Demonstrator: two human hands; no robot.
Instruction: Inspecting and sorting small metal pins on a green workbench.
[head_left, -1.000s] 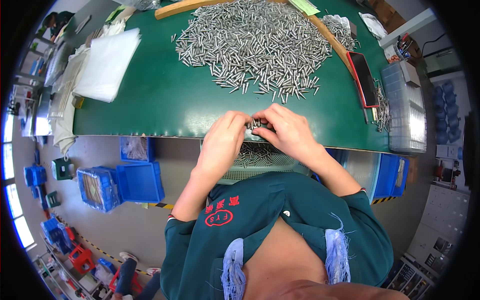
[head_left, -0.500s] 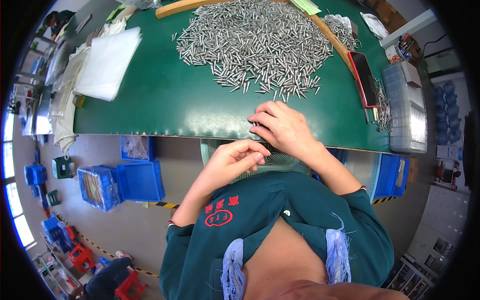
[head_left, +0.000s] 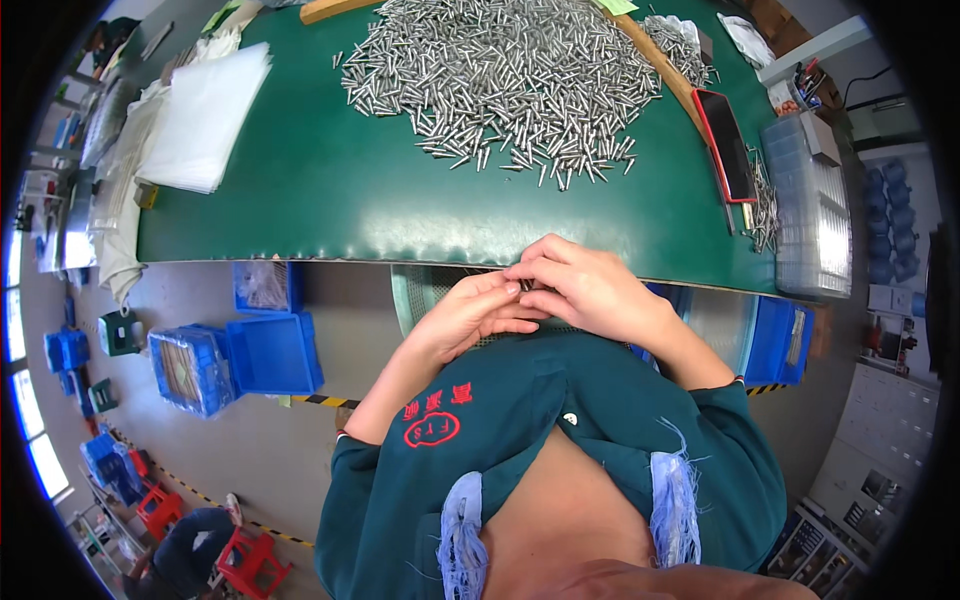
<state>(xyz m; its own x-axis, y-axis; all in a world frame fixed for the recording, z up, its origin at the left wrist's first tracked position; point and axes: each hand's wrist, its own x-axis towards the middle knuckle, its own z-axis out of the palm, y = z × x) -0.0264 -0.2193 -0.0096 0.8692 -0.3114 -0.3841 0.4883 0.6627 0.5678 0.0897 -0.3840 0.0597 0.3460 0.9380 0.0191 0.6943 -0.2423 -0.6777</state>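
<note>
My two hands meet just in front of the table's near edge. Small metal pins (head_left: 526, 285), mostly hidden by the fingers, show between the fingertips. My right hand (head_left: 595, 290) is closed on them, its fingers bent over from the right. From the left, my left hand (head_left: 465, 318) has its thumb against the same pins, with its lower fingers reaching under the right hand. Beneath both hands is a green mesh basket (head_left: 405, 300), largely covered by them. A wide heap of shiny pointed metal pins (head_left: 510, 85) lies on the green table (head_left: 330, 200).
Wooden strips (head_left: 660, 65) border the heap. To the right lie a red-edged phone (head_left: 725, 145), loose pins (head_left: 763, 210) and clear plastic boxes (head_left: 808, 225). White sheets (head_left: 205, 120) lie left. Blue bins (head_left: 275, 355) stand on the floor; someone sits near a red stool (head_left: 250, 565).
My right hand has drawn back from the tabletop to the near edge with pins in its fingers. My left hand has turned and moved in to meet it.
</note>
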